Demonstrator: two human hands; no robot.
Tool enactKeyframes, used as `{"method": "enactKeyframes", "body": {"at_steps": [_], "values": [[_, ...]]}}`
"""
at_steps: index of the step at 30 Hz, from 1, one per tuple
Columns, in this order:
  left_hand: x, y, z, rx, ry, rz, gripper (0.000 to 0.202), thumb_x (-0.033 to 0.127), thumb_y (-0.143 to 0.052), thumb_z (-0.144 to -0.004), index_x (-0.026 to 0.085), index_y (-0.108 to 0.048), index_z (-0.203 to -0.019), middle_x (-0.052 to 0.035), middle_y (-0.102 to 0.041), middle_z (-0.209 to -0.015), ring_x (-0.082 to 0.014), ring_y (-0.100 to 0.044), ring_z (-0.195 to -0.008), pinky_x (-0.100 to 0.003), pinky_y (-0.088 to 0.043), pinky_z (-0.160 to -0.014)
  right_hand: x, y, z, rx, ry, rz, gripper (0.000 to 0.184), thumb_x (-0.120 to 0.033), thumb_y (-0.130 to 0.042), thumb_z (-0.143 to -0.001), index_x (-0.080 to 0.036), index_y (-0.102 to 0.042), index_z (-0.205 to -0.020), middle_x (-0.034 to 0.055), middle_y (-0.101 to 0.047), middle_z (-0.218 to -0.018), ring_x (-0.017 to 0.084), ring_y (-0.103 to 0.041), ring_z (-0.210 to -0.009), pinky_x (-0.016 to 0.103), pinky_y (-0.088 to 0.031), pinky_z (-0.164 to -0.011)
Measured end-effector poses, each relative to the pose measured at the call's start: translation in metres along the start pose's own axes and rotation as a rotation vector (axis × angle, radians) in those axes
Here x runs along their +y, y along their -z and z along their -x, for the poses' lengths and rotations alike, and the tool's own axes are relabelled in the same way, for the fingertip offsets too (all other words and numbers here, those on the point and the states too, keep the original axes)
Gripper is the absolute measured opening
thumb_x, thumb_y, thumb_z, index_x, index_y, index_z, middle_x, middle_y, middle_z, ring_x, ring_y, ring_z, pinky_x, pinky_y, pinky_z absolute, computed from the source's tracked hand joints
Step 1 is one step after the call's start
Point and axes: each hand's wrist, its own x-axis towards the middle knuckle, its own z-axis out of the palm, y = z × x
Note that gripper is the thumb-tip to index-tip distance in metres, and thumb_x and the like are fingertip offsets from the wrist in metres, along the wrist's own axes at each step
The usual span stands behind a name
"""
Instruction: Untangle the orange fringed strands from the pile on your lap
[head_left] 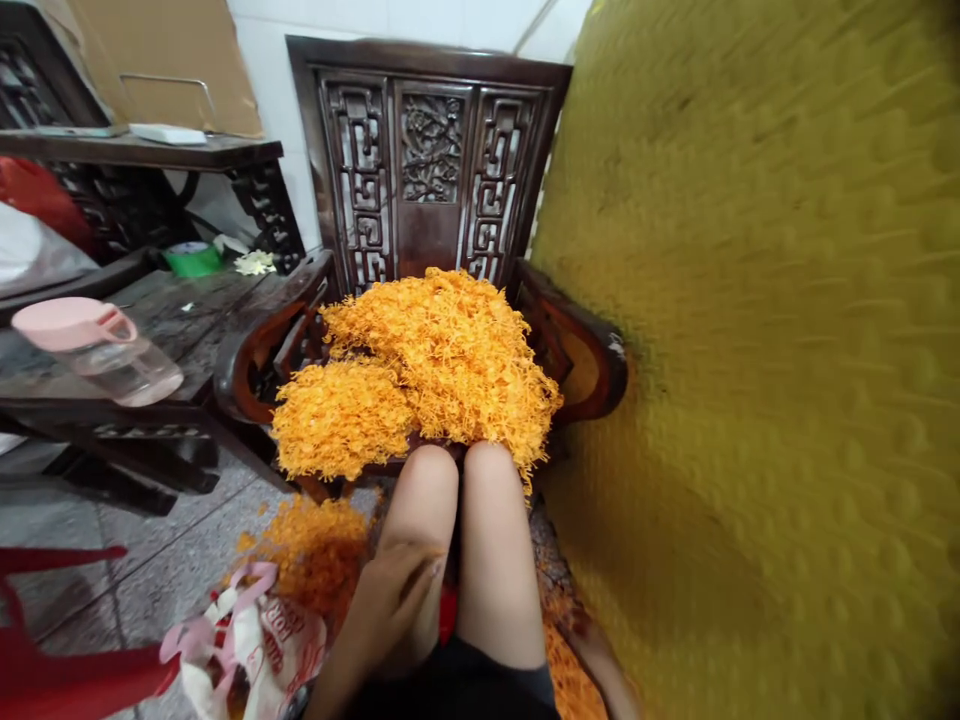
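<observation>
My left hand (390, 600) lies flat on my left thigh, fingers stretched toward the knee, holding nothing. Only a strip of my right hand or forearm (600, 660) shows at the bottom, beside my right thigh; its fingers are hidden under a big yellow textured sheet (757, 360), which is blurred and fills the right side. In front of my knees a heap of orange fluffy shreds (427, 370) is piled on the seat of a dark carved wooden chair (427, 150). More orange shreds (315, 550) lie on the floor by my left leg.
A white and pink bag (255, 640) sits on the floor at lower left, beside a red plastic chair (52, 650). To the left, a dark wooden table (187, 320) holds a clear jar with a pink lid (97, 345). Cardboard (165, 60) leans on the white wall behind.
</observation>
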Motion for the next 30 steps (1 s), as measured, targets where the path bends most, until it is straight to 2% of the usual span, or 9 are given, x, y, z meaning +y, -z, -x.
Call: {"method": "enactKeyframes", "body": {"at_steps": [3,4,7,12,14,16,20,25,30], "values": [[0.004,-0.005,-0.007,-0.039,-0.026,-0.006,0.028,0.027,-0.04,-0.092,0.023,-0.062,-0.109,-0.0047,-0.069,-0.102,-0.0182,-0.063,-0.094,-0.031,-0.05,-0.085,-0.021,-0.005,-0.023,-0.008,0.118,-0.057,0.028,-0.037,-0.055,-0.082,-0.012,-0.064,-0.074,0.0073,-0.065,-0.07,0.018,-0.06,-0.061,0.032,-0.05,-0.059],[0.005,-0.006,-0.01,-0.055,-0.045,-0.017,0.028,0.027,-0.041,-0.091,0.023,-0.062,-0.108,-0.0043,-0.07,-0.101,-0.0181,-0.064,-0.092,-0.031,-0.05,-0.083,-0.034,-0.003,-0.031,0.018,0.18,-0.085,0.031,-0.04,-0.053,-0.082,-0.013,-0.064,-0.071,0.0076,-0.064,-0.066,0.02,-0.06,-0.06,0.033,-0.049,-0.06],[0.007,-0.01,-0.018,-0.075,-0.079,-0.041,0.028,0.025,-0.042,-0.09,0.024,-0.063,-0.107,-0.0026,-0.071,-0.098,-0.0175,-0.065,-0.089,-0.03,-0.051,-0.081,-0.085,0.005,-0.052,0.11,0.386,-0.18,0.037,-0.046,-0.044,-0.084,-0.015,-0.065,-0.082,0.006,-0.065,-0.069,0.02,-0.059,-0.064,0.031,-0.047,-0.062],[0.002,-0.016,-0.024,-0.013,-0.084,-0.04,0.026,0.022,-0.044,-0.089,0.026,-0.065,-0.103,0.0003,-0.072,-0.096,-0.0161,-0.067,-0.087,-0.028,-0.051,-0.078,-0.177,0.013,-0.093,0.297,0.645,-0.281,0.033,-0.041,-0.041,-0.087,-0.017,-0.06,-0.101,0.0104,-0.063,-0.101,0.021,-0.057,-0.093,0.035,-0.045,-0.082],[-0.004,-0.021,-0.023,0.047,-0.067,-0.046,0.024,0.022,-0.046,-0.089,0.026,-0.066,-0.101,0.001,-0.073,-0.093,-0.0158,-0.067,-0.084,-0.027,-0.051,-0.074,-0.204,0.01,-0.114,0.334,0.709,-0.278,0.031,-0.04,-0.046,-0.085,-0.018,-0.06,-0.101,0.0111,-0.061,-0.104,0.022,-0.055,-0.097,0.038,-0.042,-0.088],[-0.011,-0.026,-0.02,0.134,-0.049,-0.046,0.024,0.024,-0.046,-0.089,0.026,-0.067,-0.1,0.0008,-0.073,-0.088,-0.0154,-0.067,-0.079,-0.026,-0.051,-0.07,-0.224,0.006,-0.132,0.336,0.753,-0.266,0.026,-0.04,-0.053,-0.08,-0.018,-0.062,-0.09,0.0096,-0.062,-0.094,0.023,-0.054,-0.092,0.039,-0.04,-0.087],[-0.02,-0.036,-0.016,0.272,-0.072,-0.038,0.023,0.022,-0.047,-0.089,0.025,-0.066,-0.101,-0.0002,-0.071,-0.079,-0.0146,-0.066,-0.071,-0.024,-0.05,-0.064,-0.242,-0.002,-0.146,0.358,0.777,-0.284,0.017,-0.033,-0.058,-0.074,-0.02,-0.053,-0.065,0.0038,-0.053,-0.072,0.021,-0.048,-0.076,0.038,-0.038,-0.081],[-0.015,-0.041,-0.015,0.295,-0.139,-0.094,0.025,0.018,-0.046,-0.088,0.025,-0.067,-0.099,-0.0005,-0.071,-0.079,-0.0152,-0.065,-0.07,-0.025,-0.05,-0.065,-0.242,0.005,-0.145,0.467,0.724,-0.452,0.016,-0.031,-0.046,-0.08,-0.02,-0.045,-0.068,0.0018,-0.047,-0.075,0.018,-0.044,-0.076,0.033,-0.036,-0.076],[-0.006,-0.03,-0.026,0.284,-0.05,-0.035,0.025,0.024,-0.044,-0.09,0.025,-0.068,-0.097,-0.0002,-0.071,-0.076,-0.0147,-0.066,-0.067,-0.024,-0.052,-0.064,-0.238,0.018,-0.154,0.511,0.625,-0.66,0.028,-0.042,-0.037,-0.086,-0.02,-0.039,-0.069,-0.0042,-0.038,-0.064,0.012,-0.037,-0.061,0.026,-0.034,-0.062]]}}
